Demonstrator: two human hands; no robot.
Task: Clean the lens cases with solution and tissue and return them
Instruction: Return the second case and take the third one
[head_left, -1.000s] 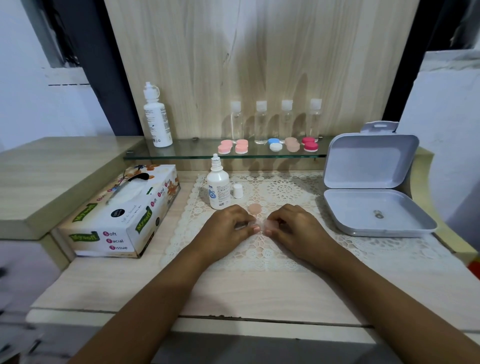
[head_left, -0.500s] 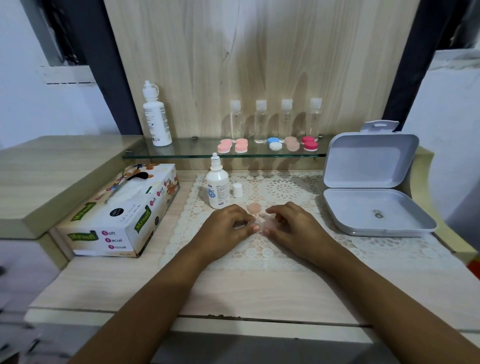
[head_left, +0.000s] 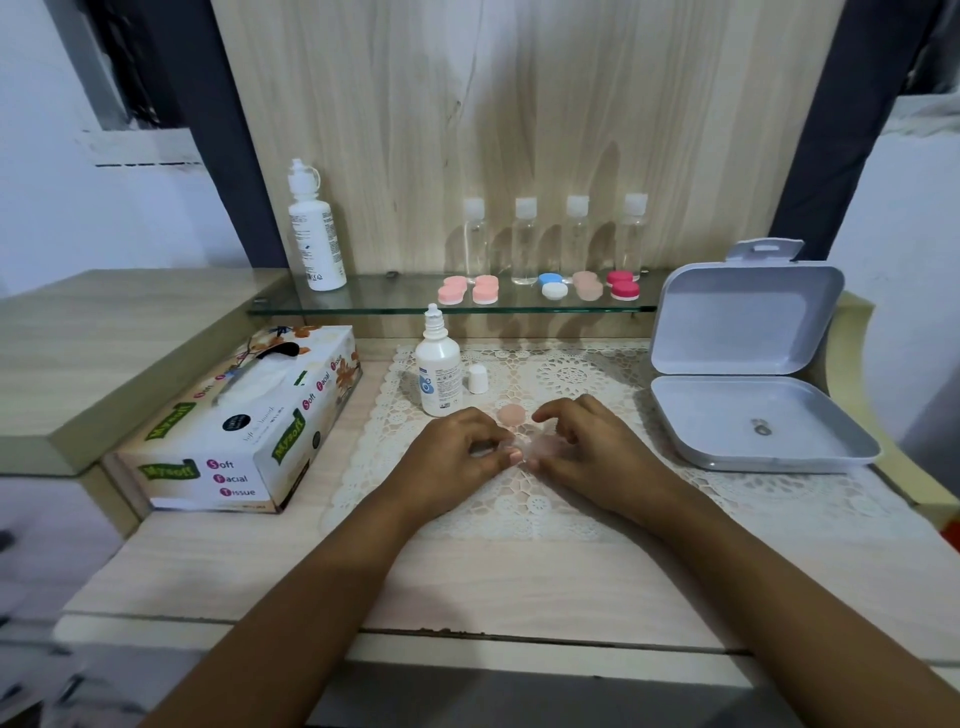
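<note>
Bench (head_left: 467, 582): both forearms cross its front edge toward the lace mat (head_left: 571, 499).
Left hand (head_left: 457, 457): fingers curled, thumb and fingertips pinching the left end of the lens case (head_left: 535, 447), probably to steady it.
Right hand (head_left: 592, 447): fingers curled down over the case's right end; what the fingertips do underneath is hidden.
Lens case: pale and translucent, low over the mat's middle, between the hands.
Peach cap (head_left: 511, 415): flat on the mat just beyond the fingers, apparently unscrewed so one well is open.
Solution bottle (head_left: 439, 374): upright near the mat's far left corner with its nozzle bare, ready to squirt.
Small white cap (head_left: 478, 378): stands just beside the bottle.
Tissue box (head_left: 244, 426): at the bench's left edge, near the left hand.
Grey box (head_left: 769, 457): lid open, at the right edge.
Glass shelf (head_left: 395, 301): runs along the far edge.
Other lens cases (head_left: 485, 291): in a row on the shelf, probably where the cleaned case returns.
Clear bottles (head_left: 524, 244): four, behind those cases.
Tall white bottle (head_left: 314, 234): at the shelf's left end.
</note>
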